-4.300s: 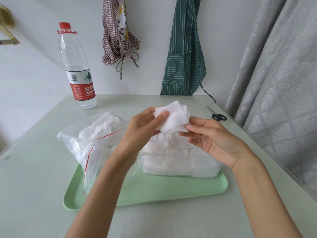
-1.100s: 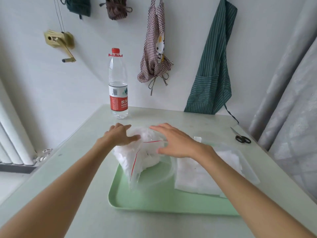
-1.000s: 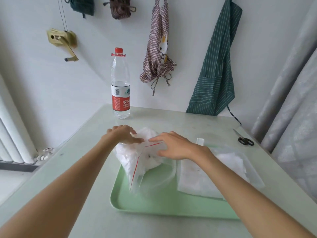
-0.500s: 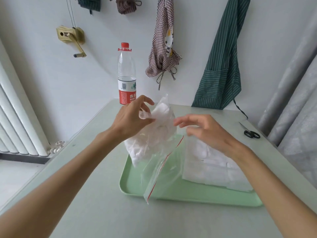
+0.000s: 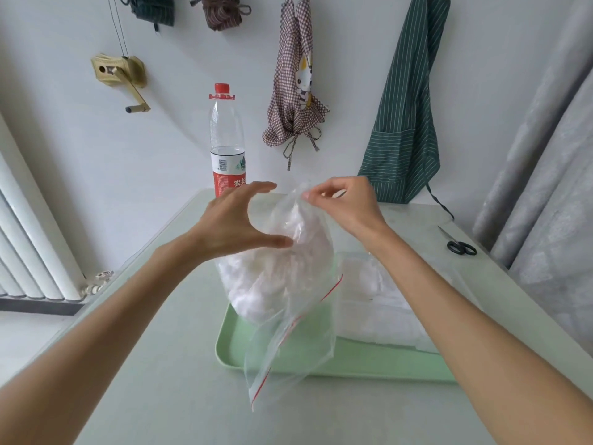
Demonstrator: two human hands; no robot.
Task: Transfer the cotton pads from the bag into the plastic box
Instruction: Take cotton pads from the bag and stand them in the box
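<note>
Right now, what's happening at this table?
A person is moving cotton pads out of a clear zip bag. The right hand pinches the bag's top corner and holds it up over the green tray; the left hand is spread open against its side. The plastic box on the tray already holds pads.

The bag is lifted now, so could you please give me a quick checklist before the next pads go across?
1. Bag held: ok. The right hand pinches the top of the bag.
2. Second hand steadying: not ok. The left hand is spread beside the bag, gripping nothing.
3. Bag mouth reachable: not ok. The red-striped opening hangs downward over the tray.
4. Cotton pads still contained: ok, they sit bunched in the upper part.
5. Plastic box in place: ok, on the tray at the right.
6. Room left in the box: cannot tell.
</note>
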